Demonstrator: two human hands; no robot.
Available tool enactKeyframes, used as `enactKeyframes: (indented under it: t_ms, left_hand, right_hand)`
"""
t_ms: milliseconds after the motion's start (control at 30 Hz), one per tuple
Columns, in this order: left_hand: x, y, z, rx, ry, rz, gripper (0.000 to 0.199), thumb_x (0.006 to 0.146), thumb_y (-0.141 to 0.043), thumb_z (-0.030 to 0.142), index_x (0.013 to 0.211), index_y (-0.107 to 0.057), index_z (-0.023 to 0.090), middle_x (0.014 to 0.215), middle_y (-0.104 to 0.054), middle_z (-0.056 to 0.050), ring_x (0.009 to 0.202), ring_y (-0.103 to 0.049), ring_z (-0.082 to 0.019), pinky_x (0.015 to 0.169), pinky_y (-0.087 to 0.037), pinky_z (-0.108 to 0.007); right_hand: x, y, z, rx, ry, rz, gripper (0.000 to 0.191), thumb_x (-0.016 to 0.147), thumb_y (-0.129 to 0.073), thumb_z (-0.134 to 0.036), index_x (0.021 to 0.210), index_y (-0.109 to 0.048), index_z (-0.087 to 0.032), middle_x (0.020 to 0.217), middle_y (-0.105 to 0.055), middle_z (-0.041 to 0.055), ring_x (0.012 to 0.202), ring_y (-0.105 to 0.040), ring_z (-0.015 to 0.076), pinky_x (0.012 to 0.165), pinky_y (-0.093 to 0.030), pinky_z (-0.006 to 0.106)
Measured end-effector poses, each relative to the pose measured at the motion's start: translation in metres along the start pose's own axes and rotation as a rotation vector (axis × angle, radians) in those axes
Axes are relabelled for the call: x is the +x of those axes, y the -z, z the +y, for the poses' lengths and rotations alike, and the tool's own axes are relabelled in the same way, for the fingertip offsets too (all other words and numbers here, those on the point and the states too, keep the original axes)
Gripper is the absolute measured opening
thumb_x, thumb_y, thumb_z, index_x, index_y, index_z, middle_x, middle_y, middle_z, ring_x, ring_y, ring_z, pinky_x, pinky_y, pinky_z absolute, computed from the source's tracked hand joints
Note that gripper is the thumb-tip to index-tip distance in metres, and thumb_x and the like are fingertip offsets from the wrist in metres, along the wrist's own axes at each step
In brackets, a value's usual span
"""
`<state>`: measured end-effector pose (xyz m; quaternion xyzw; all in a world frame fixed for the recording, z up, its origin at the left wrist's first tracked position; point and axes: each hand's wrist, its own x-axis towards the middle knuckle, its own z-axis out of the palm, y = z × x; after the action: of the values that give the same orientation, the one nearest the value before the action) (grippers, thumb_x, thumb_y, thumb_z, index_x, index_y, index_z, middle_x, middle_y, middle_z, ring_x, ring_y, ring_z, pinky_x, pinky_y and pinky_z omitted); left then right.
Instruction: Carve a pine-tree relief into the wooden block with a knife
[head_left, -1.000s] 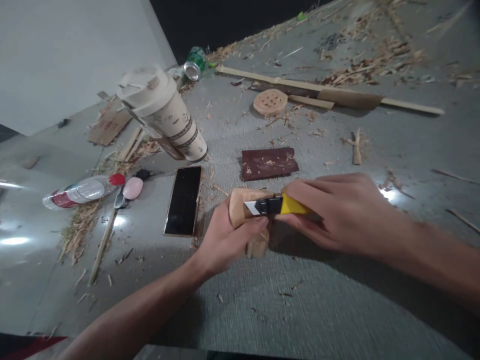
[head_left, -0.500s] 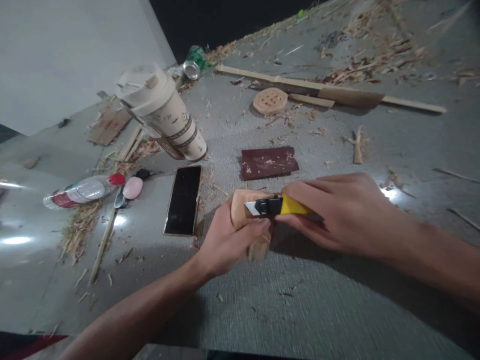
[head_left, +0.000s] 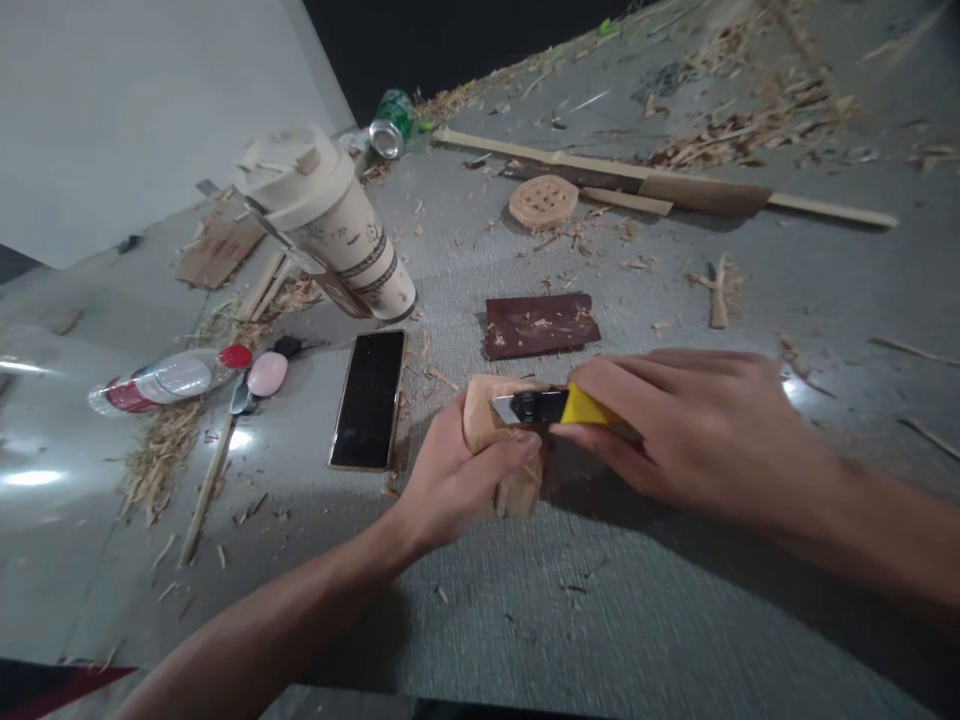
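A pale wooden piece [head_left: 484, 410] is held by my left hand [head_left: 454, 480], its thumb pressed along the near side. My right hand [head_left: 675, 430] is closed around a yellow and black utility knife [head_left: 581, 405]. The knife's bare blade points left and lies over the wood's upper face, just above my left thumb. Part of the wood shows below the thumb. A dark red-brown folded sheet [head_left: 541, 325] with shavings on it lies beyond my hands. The fingers of my left hand behind the wood are hidden.
A phone [head_left: 367, 400] and a patterned lidded cup [head_left: 341, 225] are to the left, with a plastic bottle [head_left: 169, 383] farther left. Beyond lie a green can [head_left: 391, 125], a round wooden disc [head_left: 544, 202] and a long stick [head_left: 832, 208]. Shavings litter the grey table [head_left: 645, 620].
The knife and my right hand have shifted very slightly upward over the wood. My left hand still holds the wood in nearly the same place.
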<state>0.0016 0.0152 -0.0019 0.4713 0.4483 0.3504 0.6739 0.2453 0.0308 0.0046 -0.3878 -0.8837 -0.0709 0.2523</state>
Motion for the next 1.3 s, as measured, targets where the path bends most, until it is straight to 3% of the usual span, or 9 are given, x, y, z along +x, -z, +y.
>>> enactKeyframes:
  t_ms: [300,367,433,500,567,700,900,1300]
  left_hand:
    - [-0.001,0.001,0.002,-0.031,-0.032,0.004,0.041,0.086,-0.094,0.039,0.115,-0.075,0.017,0.089,-0.076,-0.003,0.076,-0.070,-0.016,0.070,-0.061,-0.028]
    - [-0.006,-0.001,0.000,-0.075,0.050,-0.061,0.044,0.085,-0.096,0.036,0.116,-0.073,0.017,0.091,-0.079,-0.005,0.078,-0.075,-0.019,0.071,-0.063,-0.029]
    - [-0.011,-0.004,-0.003,-0.109,0.155,-0.158,0.044,0.082,-0.099,0.032,0.113,-0.071,0.016,0.093,-0.081,-0.006,0.081,-0.078,-0.020,0.072,-0.064,-0.029]
    - [-0.014,-0.007,-0.007,-0.128,0.198,-0.191,0.044,0.080,-0.101,0.030,0.108,-0.070,0.017,0.092,-0.082,-0.005,0.080,-0.079,-0.018,0.073,-0.063,-0.027]
    - [-0.015,-0.009,-0.009,-0.162,0.195,-0.173,0.046,0.081,-0.102,0.033,0.109,-0.069,0.018,0.092,-0.082,-0.004,0.079,-0.080,-0.017,0.074,-0.064,-0.026]
    - [-0.011,-0.008,-0.007,-0.206,0.159,-0.096,0.048,0.085,-0.100,0.042,0.112,-0.068,0.019,0.094,-0.081,-0.003,0.079,-0.080,-0.016,0.074,-0.066,-0.027]
    - [-0.011,-0.009,-0.004,-0.205,0.156,-0.049,0.052,0.084,-0.100,0.044,0.114,-0.067,0.017,0.092,-0.080,-0.005,0.079,-0.081,-0.019,0.073,-0.067,-0.029]
    - [-0.003,-0.008,-0.010,-0.102,-0.094,-0.026,0.045,0.089,-0.094,0.043,0.116,-0.065,0.020,0.086,-0.074,-0.002,0.070,-0.070,-0.015,0.063,-0.062,-0.026]
  right_hand:
    - [0.002,0.002,-0.005,0.003,-0.045,0.022,0.042,0.119,-0.049,-0.050,0.090,-0.062,-0.023,0.071,-0.070,0.0021,0.058,-0.059,0.0167,0.058,-0.032,0.034]
    - [0.005,0.006,0.006,0.039,-0.158,0.041,0.040,0.118,-0.052,-0.051,0.089,-0.058,-0.024,0.065,-0.061,-0.0021,0.051,-0.050,0.0139,0.054,-0.028,0.032]
    - [0.008,0.012,0.024,0.039,-0.364,0.078,0.042,0.114,-0.060,-0.051,0.083,-0.048,-0.027,0.058,-0.043,-0.0081,0.046,-0.036,0.0110,0.052,-0.025,0.032]
    - [0.010,0.017,0.040,0.022,-0.464,0.207,0.044,0.107,-0.067,-0.047,0.078,-0.040,-0.028,0.060,-0.038,-0.0079,0.051,-0.033,0.0118,0.056,-0.023,0.035]
    - [0.010,0.018,0.049,0.039,-0.502,0.237,0.039,0.105,-0.066,-0.043,0.078,-0.043,-0.027,0.061,-0.040,-0.0073,0.053,-0.035,0.0122,0.059,-0.027,0.035]
    - [0.007,0.009,0.040,0.155,-0.314,0.128,0.038,0.109,-0.062,-0.050,0.083,-0.050,-0.026,0.057,-0.041,-0.0089,0.045,-0.036,0.0109,0.053,-0.024,0.032]
    - [0.001,0.001,0.020,0.214,-0.001,-0.008,0.041,0.119,-0.047,-0.056,0.100,-0.062,-0.023,0.063,-0.054,-0.0055,0.049,-0.048,0.0136,0.050,-0.030,0.030]
    - [-0.003,-0.002,0.015,0.209,0.069,-0.081,0.038,0.119,-0.047,-0.052,0.094,-0.057,-0.025,0.067,-0.059,-0.0020,0.055,-0.052,0.0166,0.057,-0.031,0.035]
